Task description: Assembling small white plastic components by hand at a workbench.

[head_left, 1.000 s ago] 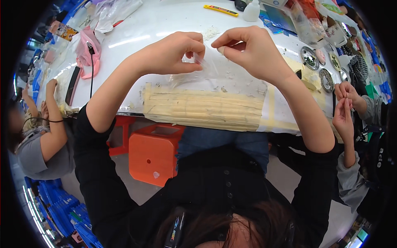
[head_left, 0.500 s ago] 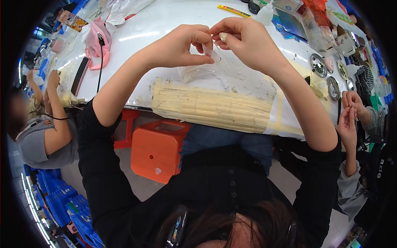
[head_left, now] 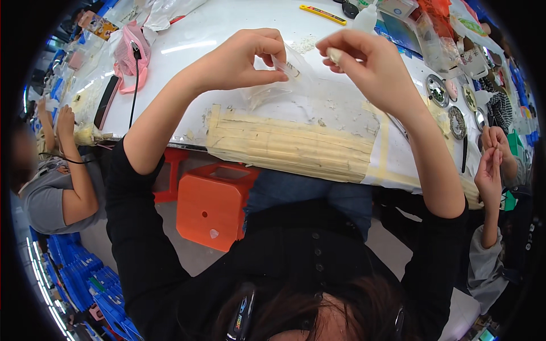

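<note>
My left hand (head_left: 244, 62) is closed on the edge of a small clear plastic bag (head_left: 296, 73). The bag hangs open-sided over the table and shows a small dark mark or item in it. To the right of the bag, and apart from it, is my right hand (head_left: 372, 68). Its fingers are curled together, slightly blurred, and a whitish wrap (head_left: 334, 55) covers the thumb tip. Whatever those fingers hold, if anything, is too small to make out. Behind the bag lies a scatter of tiny white bits (head_left: 304, 44).
Masking tape (head_left: 296, 145) covers the table's near edge. A yellow cutter knife (head_left: 322, 15) and a white squeeze bottle (head_left: 365, 18) lie beyond my right hand. Round dishes (head_left: 437, 90) stand at right. A pink mesh pouch (head_left: 132, 54) is at left. Co-workers sit on both sides.
My right hand has moved right, away from my left hand and the bag. My left hand has shifted slightly left, still gripping the bag.
</note>
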`<state>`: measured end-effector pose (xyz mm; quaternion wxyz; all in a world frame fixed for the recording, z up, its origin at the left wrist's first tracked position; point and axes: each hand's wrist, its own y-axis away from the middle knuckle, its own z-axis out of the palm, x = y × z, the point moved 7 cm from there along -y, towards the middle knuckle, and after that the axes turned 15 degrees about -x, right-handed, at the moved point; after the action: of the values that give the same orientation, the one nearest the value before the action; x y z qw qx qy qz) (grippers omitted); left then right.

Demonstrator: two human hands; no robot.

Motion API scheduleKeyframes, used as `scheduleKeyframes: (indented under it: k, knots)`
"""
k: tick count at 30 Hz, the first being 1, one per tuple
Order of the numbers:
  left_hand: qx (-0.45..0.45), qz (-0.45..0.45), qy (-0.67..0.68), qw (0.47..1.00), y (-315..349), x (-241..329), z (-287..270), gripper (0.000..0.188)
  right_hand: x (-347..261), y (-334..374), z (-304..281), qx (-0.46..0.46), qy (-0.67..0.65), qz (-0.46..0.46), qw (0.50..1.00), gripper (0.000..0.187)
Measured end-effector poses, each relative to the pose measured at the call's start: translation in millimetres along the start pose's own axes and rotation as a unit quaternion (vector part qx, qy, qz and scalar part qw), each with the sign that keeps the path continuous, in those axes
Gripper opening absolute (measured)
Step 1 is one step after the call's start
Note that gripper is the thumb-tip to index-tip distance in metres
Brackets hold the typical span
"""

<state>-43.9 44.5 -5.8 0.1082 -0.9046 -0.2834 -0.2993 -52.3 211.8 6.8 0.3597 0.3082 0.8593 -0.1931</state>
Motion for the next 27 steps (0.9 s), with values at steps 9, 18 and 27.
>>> scheduleKeyframes:
  k: [9, 18, 27]
  knots:
    - [0.024, 0.007, -0.020, 0.999, 9, -2, -16, 0.017, 12, 62, 58, -0.095, 0.230, -0.067, 0.966, 0.056]
    - [0.012, -0.001, -0.022, 1.000, 11, -1, -8, 0.017, 15, 90, 50, -0.198, 0.272, -0.137, 0.932, 0.057]
    - [0.005, -0.006, -0.027, 1.000, 8, 1, -8, 0.017, 6, 95, 54, -0.184, 0.284, -0.123, 0.933, 0.053]
